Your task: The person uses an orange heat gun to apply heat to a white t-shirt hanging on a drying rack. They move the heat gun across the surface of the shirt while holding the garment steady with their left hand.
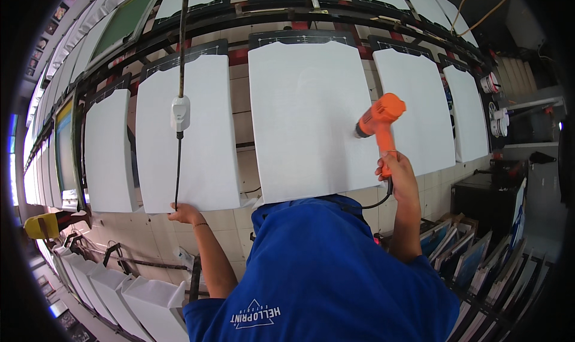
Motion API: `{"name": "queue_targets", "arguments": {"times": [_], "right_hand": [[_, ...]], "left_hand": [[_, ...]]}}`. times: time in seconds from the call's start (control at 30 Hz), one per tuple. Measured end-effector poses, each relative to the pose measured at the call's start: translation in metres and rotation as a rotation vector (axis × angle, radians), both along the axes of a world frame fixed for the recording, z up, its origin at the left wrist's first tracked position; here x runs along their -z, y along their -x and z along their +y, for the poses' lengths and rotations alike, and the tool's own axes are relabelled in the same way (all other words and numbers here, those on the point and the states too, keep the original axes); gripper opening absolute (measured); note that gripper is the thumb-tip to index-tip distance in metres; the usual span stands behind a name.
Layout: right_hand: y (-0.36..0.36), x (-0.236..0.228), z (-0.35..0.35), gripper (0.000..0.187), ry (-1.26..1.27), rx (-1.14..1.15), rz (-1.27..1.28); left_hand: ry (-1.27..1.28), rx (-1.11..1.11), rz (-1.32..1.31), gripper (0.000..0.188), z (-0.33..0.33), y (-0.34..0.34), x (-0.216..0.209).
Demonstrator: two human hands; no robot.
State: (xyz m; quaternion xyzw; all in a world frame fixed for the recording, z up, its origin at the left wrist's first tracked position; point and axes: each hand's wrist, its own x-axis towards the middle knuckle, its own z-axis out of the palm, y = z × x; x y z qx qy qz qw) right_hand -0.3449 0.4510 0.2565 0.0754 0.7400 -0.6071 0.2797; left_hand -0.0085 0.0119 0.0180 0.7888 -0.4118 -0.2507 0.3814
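Observation:
My right hand is wrapped round the handle of an orange heat gun. Its dark nozzle points left, over the right part of a white fabric-covered board in front of me. From the handle's bottom a black cord curves back toward my waist. At the near edge of another white-covered board, my left hand has its fingers closed at the lower end of a black power cord. That cord runs up to a white plug connector, which hangs from a dark overhead line.
More white-covered boards stand in a row on dark metal rails. A green-meshed screen frame lies at the far left. Several framed screens stand in a rack at the lower right. Behind my left arm are more white boards.

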Motion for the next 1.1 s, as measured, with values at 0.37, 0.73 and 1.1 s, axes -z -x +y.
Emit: {"name": "queue_targets", "arguments": {"times": [0.37, 0.73, 1.1], "right_hand": [[-0.04, 0.001, -0.073, 0.03, 0.171, -0.225, -0.099], [-0.058, 0.008, -0.086, 0.029, 0.197, -0.283, -0.146], [-0.034, -0.006, -0.016, 0.033, -0.014, 0.133, 0.026]], "left_hand": [[-0.035, 0.059, 0.012, 0.059, -0.003, -0.006, 0.0], [-0.013, 0.117, -0.011, 0.059, -0.003, -0.017, 0.012], [0.032, 0.084, 0.122, 0.059, 0.006, -0.003, -0.003]]}}
